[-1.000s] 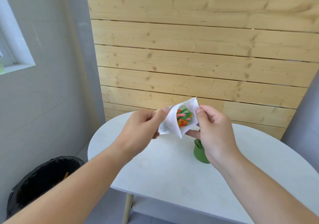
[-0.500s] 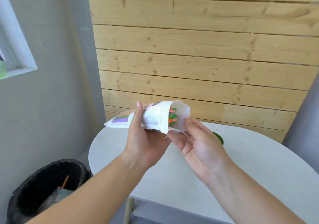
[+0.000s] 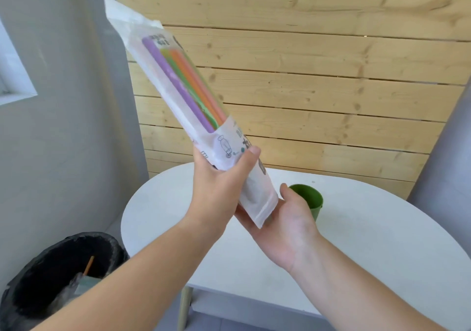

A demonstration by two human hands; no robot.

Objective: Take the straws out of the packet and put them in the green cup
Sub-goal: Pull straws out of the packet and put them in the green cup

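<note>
A long white packet stands tilted, its closed end up and to the left, its mouth pointing down. Purple, green and orange straws show through its clear window. My left hand grips the packet round its lower part. My right hand lies palm up, fingers relaxed, directly under the packet's mouth, which touches the palm. The green cup stands upright on the white table just behind my right hand, partly hidden by the fingers.
A black-lined bin with some rubbish in it sits on the floor at the lower left, beside the table. A wooden plank wall rises behind the table. Grey walls close both sides.
The packet has swung from lying roughly level to standing steeply with its mouth downward. My right hand has let go of the mouth and now lies open beneath it.
</note>
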